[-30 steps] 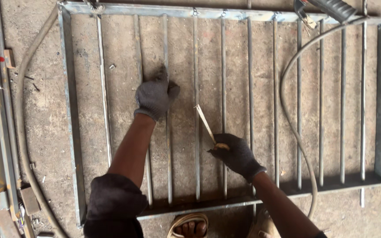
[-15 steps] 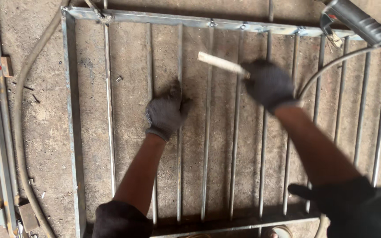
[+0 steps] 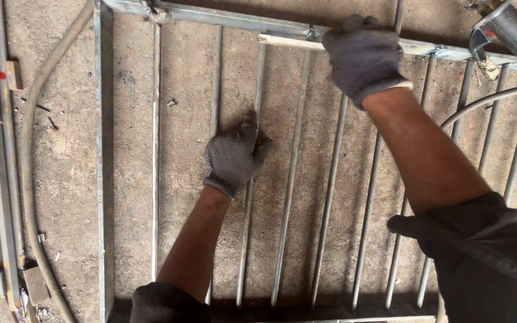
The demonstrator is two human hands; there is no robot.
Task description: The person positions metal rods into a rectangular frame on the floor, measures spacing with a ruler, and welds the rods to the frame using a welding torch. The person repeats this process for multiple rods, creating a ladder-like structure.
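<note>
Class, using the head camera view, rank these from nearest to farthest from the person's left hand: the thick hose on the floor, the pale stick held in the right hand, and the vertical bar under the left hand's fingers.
1. Vertical bar: directly under the left hand, touching it.
2. Pale stick: up and to the right, along the frame's top rail, gripped by the right hand.
3. Thick hose: far off to the left, outside the frame.

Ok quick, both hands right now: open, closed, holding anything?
Left hand: open, pressed flat on a thin bar of the metal grille.
Right hand: closed on a pale stick at the top rail.
</note>
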